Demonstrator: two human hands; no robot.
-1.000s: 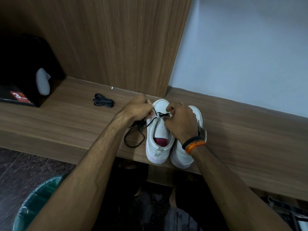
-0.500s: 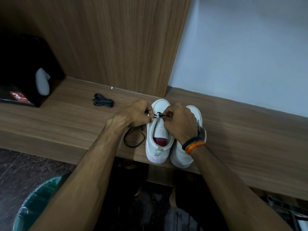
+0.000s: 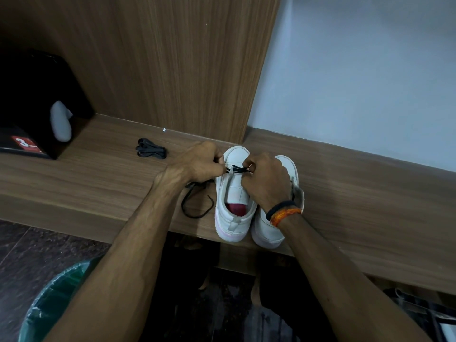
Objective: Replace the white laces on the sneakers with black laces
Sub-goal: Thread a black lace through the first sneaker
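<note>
Two white sneakers stand side by side on the wooden shelf [image 3: 98, 183], toes to the wall. The left sneaker [image 3: 234, 193] has a black lace [image 3: 234, 169] running across its front eyelets. My left hand [image 3: 197, 161] pinches the lace at the sneaker's left side. My right hand [image 3: 265, 178] pinches the lace's other end over the tongue and hides much of the right sneaker [image 3: 271, 228]. The lace's loose tail [image 3: 195, 206] loops on the shelf left of the sneaker. A second, bundled black lace [image 3: 150, 151] lies further left.
A black box [image 3: 32, 112] with a red label and a grey item stands at the shelf's left end. A wooden panel [image 3: 172, 65] and a pale wall [image 3: 357, 77] rise behind. Below the shelf sits a green-lined bin [image 3: 54, 299] on the dark floor.
My left hand moved down and right, closer to the sneaker's side. The lace between my hands has shortened and straightened, and the loose loop on the shelf has shifted.
</note>
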